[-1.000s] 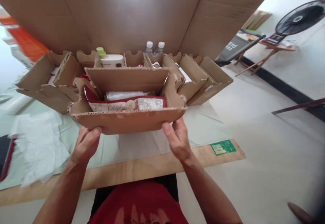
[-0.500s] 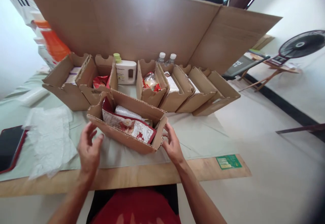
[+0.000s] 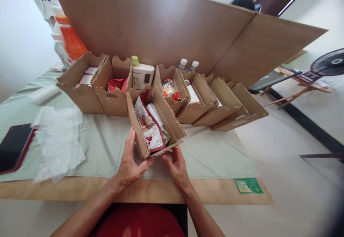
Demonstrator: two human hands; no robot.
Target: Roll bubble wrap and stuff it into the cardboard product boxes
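Observation:
An open-topped cardboard box [image 3: 139, 131] stands turned with its short end toward me, in the gap of a row of similar boxes. Inside lie a red-and-white printed pouch [image 3: 150, 126] and a clear plastic-wrapped item [image 3: 156, 114]. Along the box's left wall rest the fingers of my left hand [image 3: 131, 167], its thumb at the near corner. At the near right end, my right hand [image 3: 176, 167] grips the lower edge, some fingertips hidden beneath. Between them, the two hands hold the box.
Cardboard boxes [image 3: 114, 102] with packets flank the gap; a white bottle with a green cap [image 3: 143, 76] stands behind. A tall cardboard panel [image 3: 166, 25] closes the back. On the left lie crumpled clear plastic [image 3: 57, 140] and a phone [image 3: 14, 147]. A fan [image 3: 329, 63] stands right.
The box has swung from lying crosswise to pointing away from me, its far end now in the gap. My left hand moved right along it; my right hand shifted to the near end.

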